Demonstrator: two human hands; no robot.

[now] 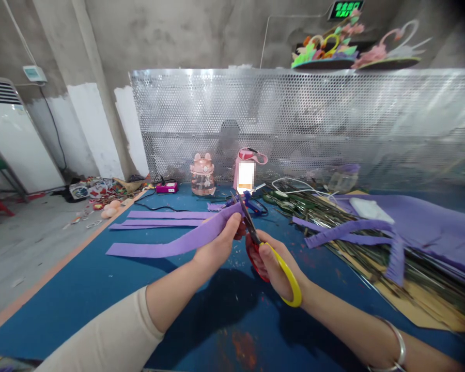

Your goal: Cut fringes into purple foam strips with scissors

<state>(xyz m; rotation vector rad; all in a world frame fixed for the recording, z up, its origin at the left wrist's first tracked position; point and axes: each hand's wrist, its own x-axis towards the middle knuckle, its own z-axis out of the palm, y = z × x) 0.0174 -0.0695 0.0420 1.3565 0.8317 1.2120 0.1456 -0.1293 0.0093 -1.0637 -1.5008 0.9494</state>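
Observation:
My left hand (219, 247) pinches the near end of a long purple foam strip (170, 245), held above the blue table (101, 289); the strip trails off to the left. My right hand (274, 267) grips red-and-yellow scissors (269, 256), with fingers through the handles. The blades (247, 217) point up and away, and meet the end of the strip beside my left thumb. Two more purple strips (166, 218) lie flat on the table beyond my left hand.
A fringed purple strip (356, 230) and purple foam sheets (430, 227) lie on the right over green stems (333, 217) and cardboard. A pink bottle (202, 175), a second bottle (247, 173) and a glue gun (251, 201) stand before the perforated metal screen (313, 124).

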